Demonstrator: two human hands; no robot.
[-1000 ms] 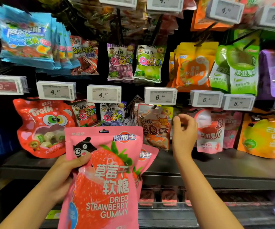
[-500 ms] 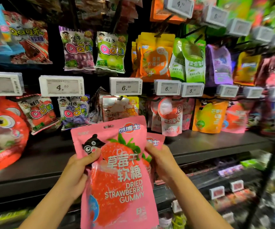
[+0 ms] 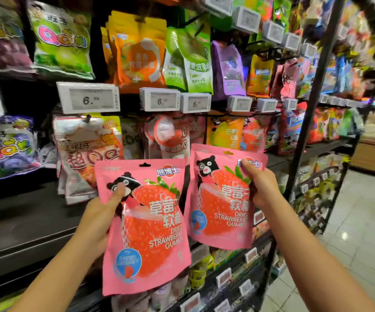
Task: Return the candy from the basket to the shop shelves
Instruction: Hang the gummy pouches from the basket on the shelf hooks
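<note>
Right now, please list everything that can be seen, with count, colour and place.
strawberry gummy bags: 2, pink; left bag, right bag, held side by side before the shelves
green QQ bag: 1, upper row, left
orange bags: a stack, count unclear, upper row, centre
green fruit bags: at least 2, right of the orange ones
purple bag: 1, further right
blue QQ bag: 1, lower row, far left
price tags: several, white, along the rail
shelf board: 1, dark, bare at left
floor: pale tiles, right
left hand: grips left bag
right hand: grips right bag
</note>
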